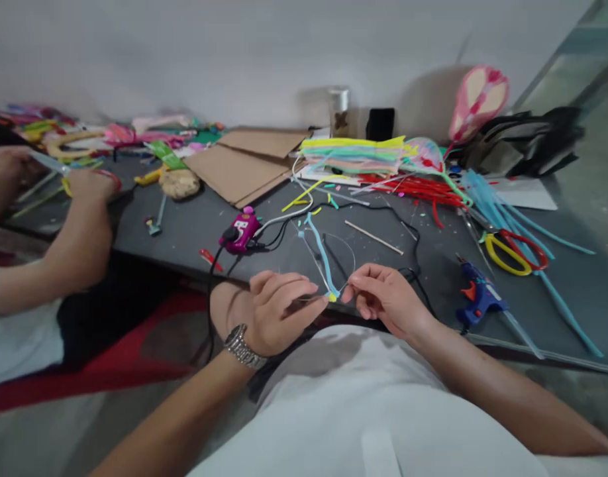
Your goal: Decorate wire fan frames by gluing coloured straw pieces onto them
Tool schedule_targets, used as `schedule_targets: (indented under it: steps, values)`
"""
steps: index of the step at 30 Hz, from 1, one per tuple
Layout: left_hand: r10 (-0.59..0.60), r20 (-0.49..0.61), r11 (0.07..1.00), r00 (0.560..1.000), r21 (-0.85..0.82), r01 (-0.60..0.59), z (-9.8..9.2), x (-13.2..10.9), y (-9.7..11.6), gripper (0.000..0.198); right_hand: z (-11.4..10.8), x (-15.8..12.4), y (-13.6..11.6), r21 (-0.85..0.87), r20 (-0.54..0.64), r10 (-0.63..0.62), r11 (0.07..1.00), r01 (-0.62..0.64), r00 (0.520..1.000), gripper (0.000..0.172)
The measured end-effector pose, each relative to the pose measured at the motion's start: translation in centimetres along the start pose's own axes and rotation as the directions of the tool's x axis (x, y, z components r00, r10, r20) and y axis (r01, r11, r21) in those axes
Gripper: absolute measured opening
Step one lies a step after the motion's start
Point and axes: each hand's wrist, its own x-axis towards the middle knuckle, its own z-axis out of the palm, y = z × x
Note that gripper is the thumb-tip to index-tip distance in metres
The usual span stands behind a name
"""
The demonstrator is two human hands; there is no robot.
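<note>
A light-blue pipe-cleaner frame (320,255) with a yellow tip stands just above the edge of the grey table (185,245). The left hand (279,311) and right hand (388,298) both grasp it near that tip between their fingers. A black cord (413,245) trails behind it. A magenta socket (240,230) lies left, a blue glue gun (480,295) and yellow-and-red scissors (515,255) right; a co-worker's hands (88,185) work well apart.
</note>
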Motion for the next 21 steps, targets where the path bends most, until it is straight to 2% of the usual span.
schedule_targets:
  steps: [3, 6, 8, 10, 12, 13, 14, 15, 16, 18, 19, 20, 21]
  values:
    - [-0.003, 0.008, 1.0, 1.0, 0.009, 0.003, 0.8, -2.5, -0.4, 0.018, -0.1, 0.7, 2.4, -0.016, -0.002, 0.157, 0.987, -0.157, 0.988, 0.038]
    - [-0.108, 0.006, 0.991, 0.994, 0.081, 0.108, 1.3, -4.9, -0.9, 0.016, -0.2, 0.8, 3.5, -0.082, 0.004, 0.23, 0.97, -0.229, 0.973, 0.037]
    - [-0.203, -0.033, 0.974, 0.979, 0.096, 0.205, 1.4, -6.3, -1.2, 0.013, -0.4, 0.4, 3.4, -0.164, -0.022, 0.177, 0.97, -0.178, 0.984, 0.034]
    - [-0.282, -0.107, 0.953, 0.953, 0.08, 0.291, 1.5, -7.5, -1.3, 0.013, -1.1, -0.4, 2.6, -0.278, -0.081, 0.05, 0.958, -0.07, 0.995, 0.031]
    - [-0.374, -0.199, 0.921, 0.906, 0.036, 0.389, 1.5, -8.5, -1.1, 0.014, -2.3, -1.7, 1.5, -0.41, -0.166, -0.111, 0.912, 0.034, 0.98, 0.027]
    - [-0.443, -0.239, 0.891, 0.864, -0.006, 0.455, 1.5, -8.9, -0.8, 0.015, -3.1, -2.4, 0.9, -0.477, -0.215, -0.198, 0.876, 0.073, 0.956, 0.025]
    - [-0.531, -0.262, 0.843, 0.806, -0.07, 0.533, 1.6, -9.2, -0.5, 0.015, -4.2, -3.3, 0.3, -0.544, -0.272, -0.292, 0.832, 0.103, 0.917, 0.023]
    - [-0.636, -0.255, 0.77, 0.728, -0.158, 0.618, 1.7, -9.5, -0.3, 0.015, -5.4, -4.1, -0.2, -0.612, -0.331, -0.395, 0.781, 0.124, 0.857, 0.021]
    - [-0.742, -0.202, 0.67, 0.639, -0.263, 0.694, 1.8, -9.6, 0.0, 0.018, -6.8, -4.8, -0.7, -0.674, -0.387, -0.503, 0.727, 0.136, 0.773, 0.018]
    - [-0.881, 0.041, 0.408, 0.471, -0.438, 0.801, 2.2, -9.7, 0.3, 0.031, -9.9, -6.2, -1.6, -0.779, -0.475, -0.692, 0.618, 0.107, 0.543, 0.016]
    - [-0.893, 0.19, 0.281, 0.409, -0.474, 0.835, 2.2, -9.7, 0.5, 0.036, -11.4, -6.9, -2.0, -0.823, -0.487, -0.758, 0.565, 0.064, 0.435, 0.015]
    - [-0.873, 0.324, 0.183, 0.365, -0.476, 0.86, 2.3, -9.6, 0.7, 0.038, -12.8, -7.6, -2.4, -0.857, -0.483, -0.807, 0.515, 0.008, 0.339, 0.015]
    - [-0.843, 0.419, 0.121, 0.338, -0.463, 0.878, 2.2, -9.6, 0.9, 0.039, -14.0, -8.4, -2.8, -0.878, -0.468, -0.834, 0.476, -0.05, 0.293, 0.017]
